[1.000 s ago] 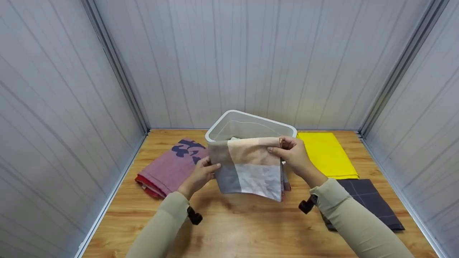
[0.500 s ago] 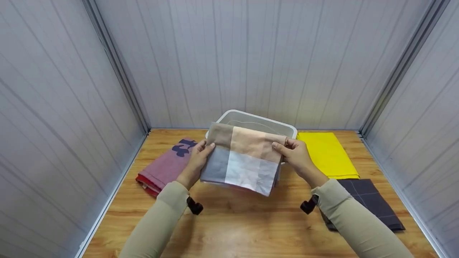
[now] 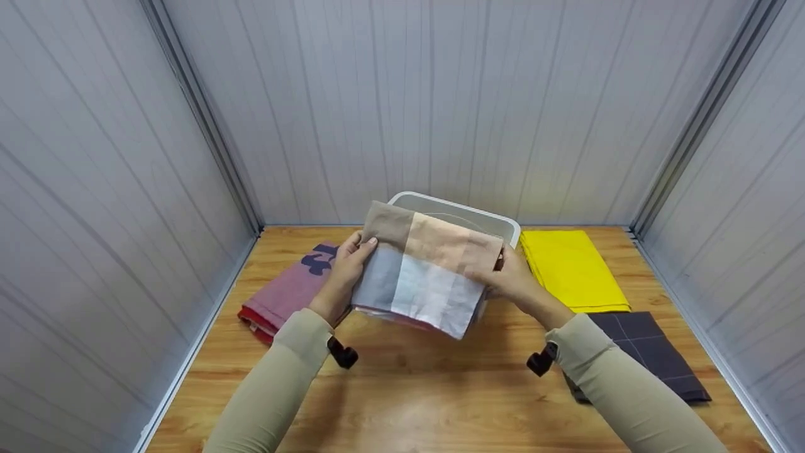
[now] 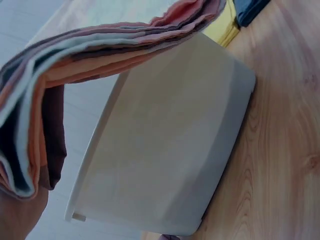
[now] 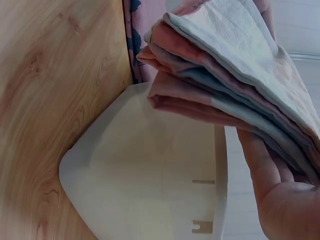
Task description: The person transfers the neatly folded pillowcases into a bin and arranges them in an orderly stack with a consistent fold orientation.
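Note:
Between both hands is a folded checked cloth (image 3: 427, 270) in grey, peach and pale blue, held up in front of the white bin (image 3: 462, 207). My left hand (image 3: 344, 272) grips its left edge, thumb on the front face. At the right edge my right hand (image 3: 519, 280) holds the cloth, with its fingers behind. Several stacked layers of the folded cloth (image 4: 105, 42) show edge-on in the left wrist view. In the right wrist view the layers of the cloth (image 5: 240, 85) fan slightly apart above the palm. The cloth hides the bin's front in the head view.
A folded mauve cloth (image 3: 286, 292) with dark blue print and a red underside lies left on the wooden table (image 3: 415, 402). Right of the bin is a folded yellow cloth (image 3: 575, 270), with a dark grey checked cloth (image 3: 651, 352) nearer. Panel walls (image 3: 402, 107) enclose the table.
The cloth has risen and tilted, its left end now higher. My left hand has moved up along the left edge; the right hand's thumb has shifted lower on the cloth.

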`<state>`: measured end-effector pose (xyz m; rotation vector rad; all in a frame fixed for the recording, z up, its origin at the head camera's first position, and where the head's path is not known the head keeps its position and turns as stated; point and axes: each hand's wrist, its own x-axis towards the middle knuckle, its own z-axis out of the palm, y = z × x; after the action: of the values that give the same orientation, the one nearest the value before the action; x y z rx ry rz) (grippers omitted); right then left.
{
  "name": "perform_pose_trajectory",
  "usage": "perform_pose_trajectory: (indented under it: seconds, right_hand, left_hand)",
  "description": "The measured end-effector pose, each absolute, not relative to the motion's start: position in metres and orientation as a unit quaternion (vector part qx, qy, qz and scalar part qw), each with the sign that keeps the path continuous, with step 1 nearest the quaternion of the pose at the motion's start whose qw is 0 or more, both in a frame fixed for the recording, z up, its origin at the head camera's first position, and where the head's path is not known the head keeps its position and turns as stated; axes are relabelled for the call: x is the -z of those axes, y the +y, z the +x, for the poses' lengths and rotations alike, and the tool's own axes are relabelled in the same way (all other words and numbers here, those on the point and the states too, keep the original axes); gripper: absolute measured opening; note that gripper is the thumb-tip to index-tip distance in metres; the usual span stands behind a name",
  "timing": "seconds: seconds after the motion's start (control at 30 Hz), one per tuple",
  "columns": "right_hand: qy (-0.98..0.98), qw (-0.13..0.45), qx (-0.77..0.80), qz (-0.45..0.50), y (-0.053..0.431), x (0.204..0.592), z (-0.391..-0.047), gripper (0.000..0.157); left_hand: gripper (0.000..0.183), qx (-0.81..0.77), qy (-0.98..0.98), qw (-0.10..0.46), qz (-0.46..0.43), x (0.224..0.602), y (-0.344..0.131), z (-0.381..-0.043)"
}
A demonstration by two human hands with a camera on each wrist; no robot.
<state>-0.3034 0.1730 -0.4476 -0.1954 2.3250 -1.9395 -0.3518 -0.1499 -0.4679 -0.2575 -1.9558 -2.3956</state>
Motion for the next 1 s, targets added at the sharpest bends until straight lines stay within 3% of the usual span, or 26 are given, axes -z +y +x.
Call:
perform_pose_trajectory:
  seconds: [0.1, 0.23, 0.33, 0.6, 1.0]
  right_hand:
    - [0.773, 0.073, 0.626, -0.07, 0.172, 0.448, -0.303, 0.097]
    - [0.782, 0.073, 0.615, -0.07, 0.173, 0.448, -0.303, 0.104]
    - [0.789, 0.053, 0.609, -0.064, 0.175, 0.446, -0.305, 0.096]
    - [0.777, 0.043, 0.625, -0.071, 0.178, 0.442, -0.307, 0.056]
    - [0.75, 0.097, 0.65, -0.08, 0.182, 0.436, -0.314, 0.058]
  left_hand:
    - [0.017, 0.769, -0.635, 0.025, -0.077, 0.467, -0.149, -0.353]
    - [0.019, 0.754, -0.652, 0.025, -0.071, 0.465, -0.149, -0.355]
    - [0.023, 0.735, -0.674, 0.016, -0.067, 0.462, -0.151, -0.356]
    - [0.035, 0.67, -0.742, -0.012, -0.028, 0.452, -0.156, -0.365]
    - [0.048, 0.625, -0.773, -0.109, 0.001, 0.426, -0.153, -0.375]
